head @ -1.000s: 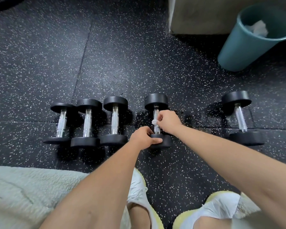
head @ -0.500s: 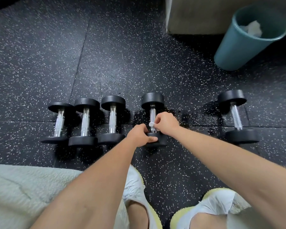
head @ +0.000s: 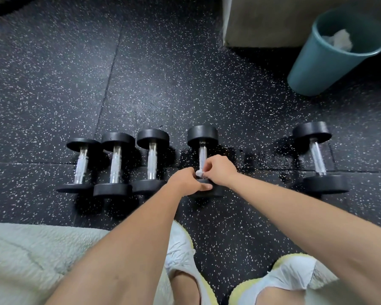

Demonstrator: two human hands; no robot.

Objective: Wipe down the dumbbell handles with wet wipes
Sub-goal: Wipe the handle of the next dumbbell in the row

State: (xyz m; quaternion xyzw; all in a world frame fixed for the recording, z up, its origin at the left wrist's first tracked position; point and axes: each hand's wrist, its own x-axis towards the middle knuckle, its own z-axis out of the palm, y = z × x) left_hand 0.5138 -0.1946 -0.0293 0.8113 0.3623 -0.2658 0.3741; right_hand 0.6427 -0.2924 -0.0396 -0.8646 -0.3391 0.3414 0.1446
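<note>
Several black dumbbells with chrome handles lie in a row on the speckled floor. My left hand (head: 186,181) grips the near weight plate of the fourth dumbbell (head: 202,135) from the left. My right hand (head: 219,170) pinches a small white wet wipe (head: 200,172) around the near end of that dumbbell's chrome handle (head: 202,154). Three dumbbells (head: 116,161) lie close together to the left. One more dumbbell (head: 317,158) lies apart to the right.
A teal bin (head: 330,60) with crumpled white wipes inside stands at the back right, beside a pale block (head: 271,20). A pale fuzzy mat (head: 31,256) covers the near left. My white and yellow shoes (head: 180,249) rest on the floor near me.
My right hand has slid the wipe down the handle toward the near plate. My left hand has stayed on that plate.
</note>
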